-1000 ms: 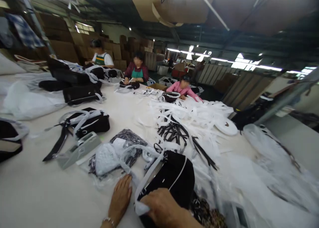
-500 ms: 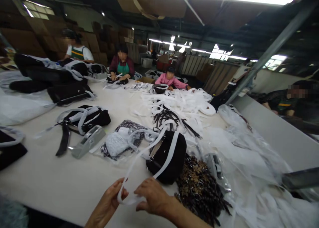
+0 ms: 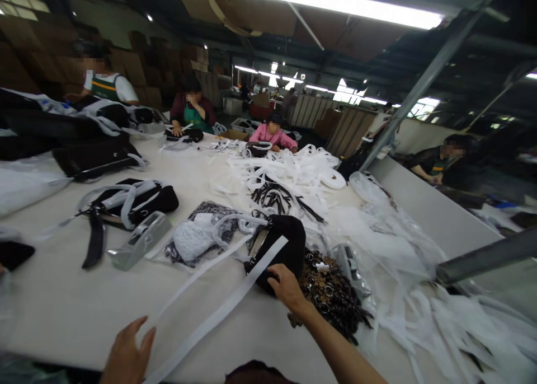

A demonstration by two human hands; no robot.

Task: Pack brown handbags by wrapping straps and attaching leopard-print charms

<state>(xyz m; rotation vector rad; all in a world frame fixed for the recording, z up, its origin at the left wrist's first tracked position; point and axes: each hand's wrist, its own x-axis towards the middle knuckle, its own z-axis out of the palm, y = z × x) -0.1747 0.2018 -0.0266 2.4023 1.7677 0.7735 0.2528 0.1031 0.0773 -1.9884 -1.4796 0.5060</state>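
Note:
A black bag [image 3: 289, 244] with a zipper lies on the table in front of me. Across it runs a long, flat white strip [image 3: 218, 311], one end resting on the bag and the other reaching down toward me. My right hand [image 3: 289, 291] is at the bag's lower edge, fingertips against the strip and finger and thumb a little apart. Lower left, my left hand [image 3: 128, 350] has thumb and fingers spread, beside the strip and holding nothing visible. A thinner white band [image 3: 201, 275] trails left from the bag.
Beaded dark charms with rings [image 3: 331, 294] are heaped right of the bag, near a tape dispenser [image 3: 350, 266]. Left are a patterned plastic packet [image 3: 201, 233], another dispenser [image 3: 140, 241] and a wrapped black bag [image 3: 138, 202]. White strips [image 3: 293, 163] pile up beyond; co-workers sit around the table.
My hands have moved apart, the left down and left, the right up to the bag. The white strip, looped between them before, now stretches out straight. The view has shifted right.

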